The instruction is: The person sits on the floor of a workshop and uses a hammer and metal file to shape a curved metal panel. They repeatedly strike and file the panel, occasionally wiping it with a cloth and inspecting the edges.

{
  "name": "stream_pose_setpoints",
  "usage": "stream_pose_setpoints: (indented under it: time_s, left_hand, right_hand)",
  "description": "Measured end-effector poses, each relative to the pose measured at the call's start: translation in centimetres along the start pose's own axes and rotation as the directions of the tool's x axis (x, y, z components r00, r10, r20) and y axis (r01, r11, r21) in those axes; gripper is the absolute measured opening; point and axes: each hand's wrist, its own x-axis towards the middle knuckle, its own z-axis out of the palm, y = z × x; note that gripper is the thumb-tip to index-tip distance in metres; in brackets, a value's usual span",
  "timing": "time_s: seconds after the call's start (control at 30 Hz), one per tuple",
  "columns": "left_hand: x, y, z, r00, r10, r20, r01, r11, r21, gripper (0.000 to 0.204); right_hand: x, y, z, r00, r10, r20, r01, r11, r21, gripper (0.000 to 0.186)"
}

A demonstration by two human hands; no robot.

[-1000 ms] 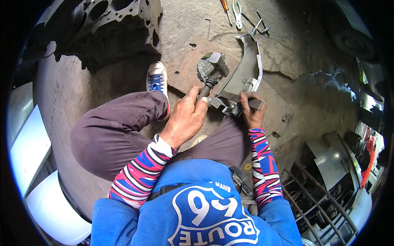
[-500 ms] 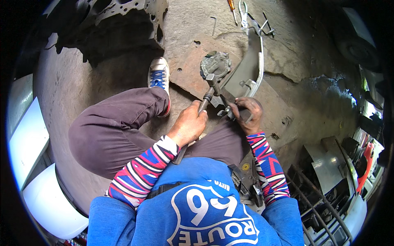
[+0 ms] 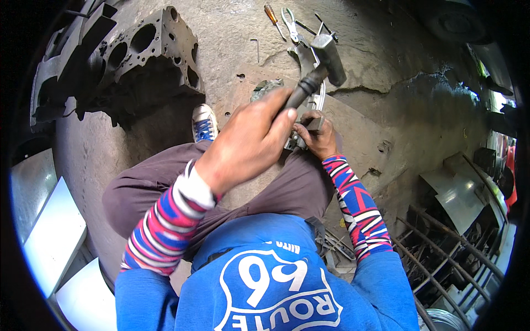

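Note:
My left hand (image 3: 245, 138) is wrapped round the dark handle of a hammer (image 3: 329, 58), its steel head raised close to the camera. Below and right of it, my right hand (image 3: 323, 138) pinches a flat dark metal piece (image 3: 314, 122) by its edge, beside my thigh. A long, curved grey metal part with a pale edge strip (image 3: 319, 98) reaches from there toward the far side, partly hidden by the hammer. A rounded lump of greyish metal (image 3: 266, 87) rests on a plate, mostly covered by my left hand.
Beyond lie an orange-handled screwdriver (image 3: 274, 21), pliers (image 3: 289, 23) and a hex key (image 3: 256, 51) on the cracked concrete. An engine block (image 3: 160, 49) stands at the far left. Pale panels (image 3: 55, 237) lean at the left; a metal grid rack (image 3: 441, 265) with scrap sits at the right.
My left hand has lifted the hammer from beside the metal part up toward the camera. My right hand has stayed near the part, shifting slightly in view. The view has tilted somewhat farther ahead.

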Motion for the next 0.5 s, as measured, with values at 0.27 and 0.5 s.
stream_pose_setpoints:
  time_s: [0.27,0.5]
  left_hand:
    - [4.1,-1.0,-2.0,0.912,-0.154,0.381,0.058,0.966,0.251,0.032]
    - [2.7,-2.3,-0.8,0.838,-0.192,0.510,-0.046,0.908,0.417,0.033]
  right_hand:
    - [-0.7,1.2,-0.4,0.998,-0.045,0.040,0.049,0.993,-0.104,0.030]
    - [-0.9,2.5,-0.9,0.973,0.142,0.182,-0.133,0.989,-0.056,0.028]
